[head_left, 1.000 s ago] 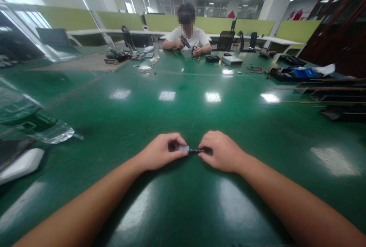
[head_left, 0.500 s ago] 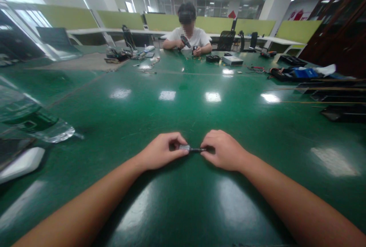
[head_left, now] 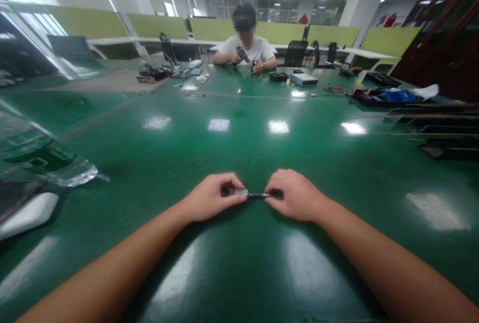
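Observation:
Low over the green table, my left hand (head_left: 211, 197) pinches a short silver cylinder (head_left: 241, 192) between thumb and fingers. A thin dark rod (head_left: 256, 195) extends from its right end in a straight line. My right hand (head_left: 294, 195) grips the far end of this rod with thumb and fingertips. Whether cylinder and rod are one piece or two, I cannot tell. The rod's right tip is partly hidden by the fingers.
A clear plastic bottle (head_left: 48, 156) lies at the left, above a white object (head_left: 30, 215). Opposite sits a person (head_left: 245, 46) holding a dark drill-like tool. Dark trays (head_left: 449, 148) with thin rods lie at right; a white box (head_left: 304, 79) stands at the back.
My right hand has shifted slightly to the right, and a longer stretch of the dark rod shows between the hands. My left hand stays nearly still.

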{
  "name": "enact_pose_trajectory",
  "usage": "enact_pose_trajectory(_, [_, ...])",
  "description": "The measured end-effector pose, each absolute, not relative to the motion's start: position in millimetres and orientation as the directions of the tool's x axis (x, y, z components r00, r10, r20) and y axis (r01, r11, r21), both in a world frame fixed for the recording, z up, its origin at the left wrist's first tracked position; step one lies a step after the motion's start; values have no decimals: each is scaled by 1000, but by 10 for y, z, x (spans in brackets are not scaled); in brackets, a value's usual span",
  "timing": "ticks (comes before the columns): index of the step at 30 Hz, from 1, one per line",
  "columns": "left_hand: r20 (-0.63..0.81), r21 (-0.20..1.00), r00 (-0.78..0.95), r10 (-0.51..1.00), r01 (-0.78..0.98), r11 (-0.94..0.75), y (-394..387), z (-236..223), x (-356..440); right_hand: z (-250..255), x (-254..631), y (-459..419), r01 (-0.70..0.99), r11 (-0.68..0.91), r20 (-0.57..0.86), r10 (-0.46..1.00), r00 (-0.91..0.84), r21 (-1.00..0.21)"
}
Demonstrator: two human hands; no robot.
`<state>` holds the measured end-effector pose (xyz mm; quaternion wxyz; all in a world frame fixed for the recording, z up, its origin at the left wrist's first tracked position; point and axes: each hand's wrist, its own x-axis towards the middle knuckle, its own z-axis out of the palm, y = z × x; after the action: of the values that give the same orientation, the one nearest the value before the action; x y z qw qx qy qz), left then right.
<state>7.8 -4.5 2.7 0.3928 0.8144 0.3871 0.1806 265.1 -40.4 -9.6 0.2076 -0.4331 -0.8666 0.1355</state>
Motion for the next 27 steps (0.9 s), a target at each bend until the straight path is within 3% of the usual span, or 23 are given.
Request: enact_pose_trajectory(27, [-28, 798, 632, 775, 481, -363, -44, 14, 78, -47, 2735, -380, 720, 573, 192, 816, -545, -391])
